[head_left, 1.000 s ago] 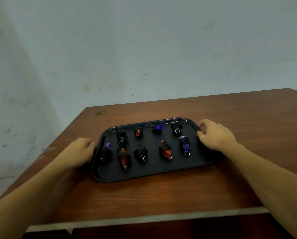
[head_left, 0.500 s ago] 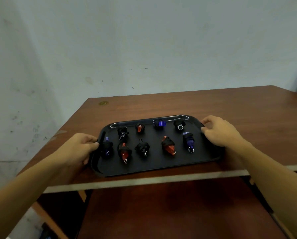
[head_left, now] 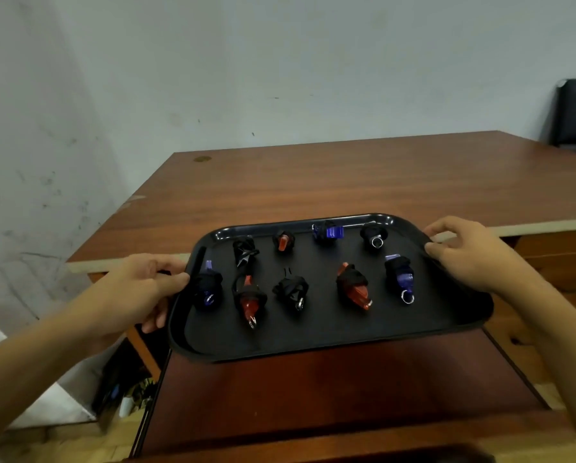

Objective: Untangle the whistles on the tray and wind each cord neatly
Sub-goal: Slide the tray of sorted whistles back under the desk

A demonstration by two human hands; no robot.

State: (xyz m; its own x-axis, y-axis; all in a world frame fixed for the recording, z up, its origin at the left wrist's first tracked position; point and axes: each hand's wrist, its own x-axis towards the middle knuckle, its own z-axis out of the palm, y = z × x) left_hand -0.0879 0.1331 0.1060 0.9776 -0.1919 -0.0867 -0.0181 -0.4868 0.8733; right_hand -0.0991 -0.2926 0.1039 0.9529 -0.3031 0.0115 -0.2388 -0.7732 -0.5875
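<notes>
Whistles [head_left: 352, 287] (cords wound) on tray [head_left: 313, 342], between gripping left hand [head_left: 139, 289], right hand [head_left: 467, 253]

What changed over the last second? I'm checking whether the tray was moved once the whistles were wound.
The tray has been pulled off the far table toward the person, now over a lower surface. The left hand and right hand kept gripping its ends. The nine wound whistles stayed in their rows.

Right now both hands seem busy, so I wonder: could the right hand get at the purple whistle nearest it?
Probably not yet: the right hand grips the tray rim. The purple whistle lies uncovered close by, so it could once the hand lets go.
</notes>
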